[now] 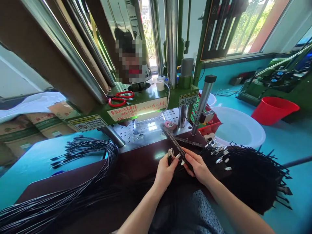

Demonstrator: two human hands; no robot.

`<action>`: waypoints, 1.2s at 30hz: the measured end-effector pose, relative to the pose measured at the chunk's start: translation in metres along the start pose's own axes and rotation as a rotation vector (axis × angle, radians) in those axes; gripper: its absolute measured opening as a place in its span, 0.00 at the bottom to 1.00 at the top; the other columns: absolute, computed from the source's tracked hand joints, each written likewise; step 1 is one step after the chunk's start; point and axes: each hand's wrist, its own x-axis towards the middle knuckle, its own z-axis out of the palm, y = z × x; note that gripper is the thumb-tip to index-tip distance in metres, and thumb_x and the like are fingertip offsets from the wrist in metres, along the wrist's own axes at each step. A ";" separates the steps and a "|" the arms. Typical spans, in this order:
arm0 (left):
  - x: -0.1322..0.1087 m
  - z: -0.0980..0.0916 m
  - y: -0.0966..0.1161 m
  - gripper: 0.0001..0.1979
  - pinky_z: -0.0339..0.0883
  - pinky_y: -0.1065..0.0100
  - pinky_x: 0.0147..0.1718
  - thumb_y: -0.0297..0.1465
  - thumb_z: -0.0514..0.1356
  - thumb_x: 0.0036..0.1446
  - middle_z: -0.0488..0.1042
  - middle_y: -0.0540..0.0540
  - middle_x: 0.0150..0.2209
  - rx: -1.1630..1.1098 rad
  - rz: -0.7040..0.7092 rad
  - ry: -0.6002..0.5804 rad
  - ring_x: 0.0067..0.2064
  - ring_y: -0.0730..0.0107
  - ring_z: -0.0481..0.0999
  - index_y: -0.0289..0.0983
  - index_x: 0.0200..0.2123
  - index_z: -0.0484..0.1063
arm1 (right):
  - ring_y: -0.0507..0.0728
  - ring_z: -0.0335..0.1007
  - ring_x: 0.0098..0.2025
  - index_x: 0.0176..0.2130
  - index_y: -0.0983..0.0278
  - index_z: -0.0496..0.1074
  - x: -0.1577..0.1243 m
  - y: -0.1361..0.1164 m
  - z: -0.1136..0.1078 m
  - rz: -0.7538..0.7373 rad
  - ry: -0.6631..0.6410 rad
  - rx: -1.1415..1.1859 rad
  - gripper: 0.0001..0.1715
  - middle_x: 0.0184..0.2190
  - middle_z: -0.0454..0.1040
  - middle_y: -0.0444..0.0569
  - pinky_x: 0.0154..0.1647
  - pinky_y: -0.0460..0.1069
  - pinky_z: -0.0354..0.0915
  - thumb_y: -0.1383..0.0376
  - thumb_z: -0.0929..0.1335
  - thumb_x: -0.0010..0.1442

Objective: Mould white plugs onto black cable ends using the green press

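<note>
My left hand [165, 169] is closed around several black cables with silver metal connectors [170, 152] that stick up from the fingers. One silver connector [178, 156] sits at the thumb and fingertip, close to a long dark slotted bar [174, 142]. The lower end of that bar is gripped by my right hand [198, 167], its thumb along the side. The bar slants up and left toward the press. Another dark bar [190, 142] lies on the table just beyond. To the right of my right hand, loose silver connectors [218, 151] are heaped on black cables.
A green press with a perforated metal plate [126, 131] stands ahead. Red scissors [121, 98] and a white roll [160, 85] rest on it. Black cables [109, 152] trail at left; a dark cable pile [253, 175] lies right. A white tub [240, 126] and red bucket [274, 110] stand beyond.
</note>
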 end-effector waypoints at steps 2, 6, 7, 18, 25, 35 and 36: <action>0.002 -0.001 -0.002 0.16 0.45 0.76 0.13 0.42 0.62 0.43 0.53 0.59 0.13 0.073 0.042 -0.004 0.14 0.83 0.50 0.37 0.23 0.62 | 0.44 0.49 0.11 0.56 0.65 0.61 0.001 0.000 -0.001 0.008 -0.007 -0.007 0.26 0.15 0.61 0.38 0.09 0.39 0.46 0.57 0.61 0.60; 0.005 -0.003 -0.003 0.16 0.47 0.75 0.15 0.43 0.61 0.43 0.56 0.58 0.12 0.153 0.096 0.001 0.15 0.81 0.53 0.36 0.21 0.63 | 0.44 0.48 0.12 0.57 0.66 0.59 0.002 0.000 -0.001 0.037 -0.007 -0.036 0.29 0.15 0.60 0.38 0.09 0.40 0.46 0.56 0.61 0.60; 0.005 -0.003 -0.004 0.16 0.47 0.75 0.15 0.43 0.61 0.43 0.56 0.58 0.13 0.161 0.105 0.008 0.15 0.81 0.54 0.36 0.21 0.63 | 0.44 0.48 0.12 0.57 0.67 0.58 0.002 0.000 0.000 0.032 -0.007 -0.063 0.30 0.16 0.60 0.38 0.09 0.40 0.46 0.56 0.61 0.59; 0.003 -0.012 0.008 0.16 0.49 0.76 0.15 0.44 0.56 0.50 0.56 0.58 0.14 -0.044 0.178 0.153 0.16 0.82 0.54 0.36 0.25 0.62 | 0.45 0.49 0.14 0.56 0.66 0.60 0.000 0.000 0.004 0.019 0.016 -0.120 0.31 0.17 0.59 0.39 0.10 0.41 0.46 0.54 0.62 0.58; 0.004 -0.016 0.007 0.15 0.44 0.76 0.15 0.44 0.52 0.53 0.52 0.59 0.15 0.017 0.130 0.134 0.15 0.82 0.46 0.38 0.27 0.60 | 0.45 0.51 0.13 0.55 0.65 0.62 0.002 -0.006 0.005 0.078 0.059 -0.030 0.30 0.18 0.61 0.40 0.10 0.40 0.45 0.54 0.64 0.56; 0.009 -0.010 0.004 0.11 0.54 0.72 0.26 0.35 0.59 0.47 0.64 0.52 0.20 0.223 0.237 0.171 0.24 0.75 0.60 0.35 0.20 0.65 | 0.46 0.49 0.14 0.57 0.67 0.59 0.002 -0.001 0.004 0.048 -0.068 -0.242 0.32 0.17 0.59 0.39 0.10 0.42 0.47 0.53 0.61 0.59; 0.009 -0.011 0.003 0.11 0.54 0.72 0.26 0.35 0.59 0.47 0.63 0.52 0.20 0.227 0.242 0.177 0.24 0.75 0.60 0.35 0.20 0.64 | 0.45 0.49 0.13 0.58 0.67 0.58 0.002 -0.001 0.004 0.027 -0.076 -0.291 0.32 0.17 0.59 0.39 0.10 0.42 0.47 0.53 0.60 0.59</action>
